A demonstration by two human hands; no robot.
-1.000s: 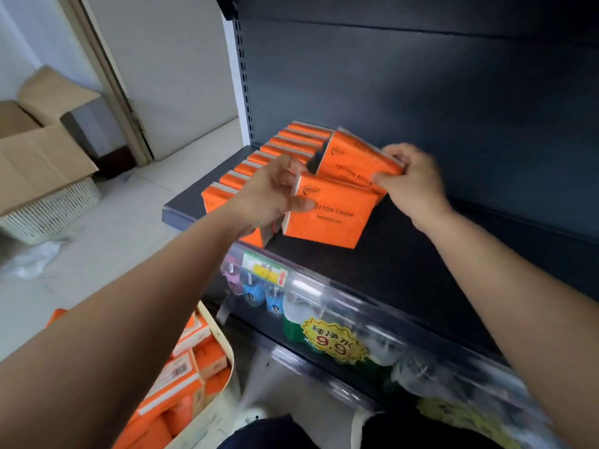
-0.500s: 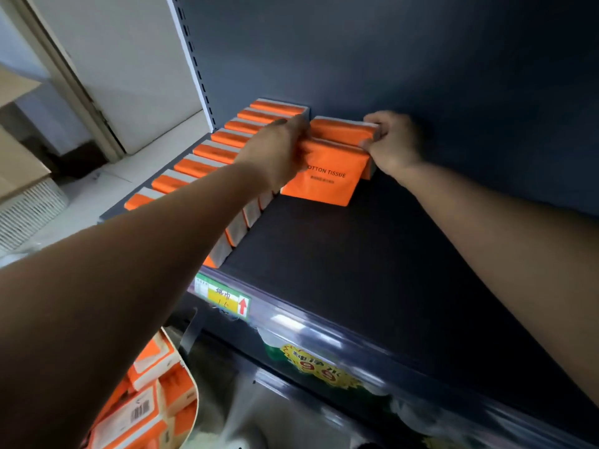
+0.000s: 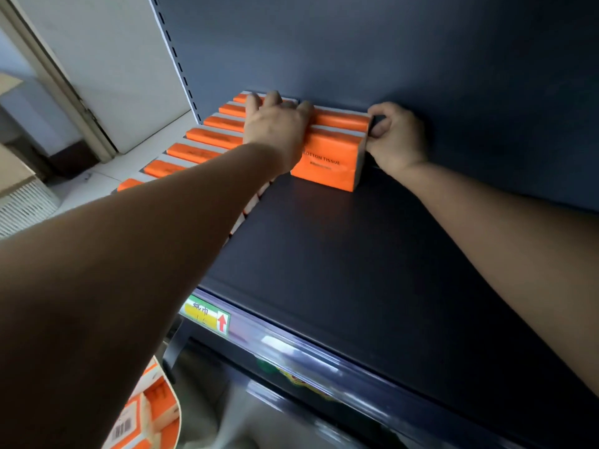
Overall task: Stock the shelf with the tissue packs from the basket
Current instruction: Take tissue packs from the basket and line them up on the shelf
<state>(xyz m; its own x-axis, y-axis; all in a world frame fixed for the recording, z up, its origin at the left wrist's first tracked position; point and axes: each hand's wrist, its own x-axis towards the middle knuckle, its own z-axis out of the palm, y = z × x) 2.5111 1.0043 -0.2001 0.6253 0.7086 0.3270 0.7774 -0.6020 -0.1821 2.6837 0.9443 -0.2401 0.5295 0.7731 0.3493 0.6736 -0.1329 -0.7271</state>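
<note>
Two orange tissue packs stand upright, one behind the other, at the back of the dark shelf. The front pack reads "COTTON TISSUE"; the rear pack is against the back panel. My left hand lies flat over their left ends and the neighbouring row of orange packs, fingers stretched out. My right hand has its fingers curled round the right ends of the two packs. At the bottom left, the basket holds more packs.
A price label sits on the shelf's front rail. The shelf surface to the right of and in front of the two packs is bare. On the floor at far left are a cardboard box and a white mesh basket.
Both packs have gone from tilted in my hands to upright at the back of the shelf. My hands moved back with them, and the view has come closer.
</note>
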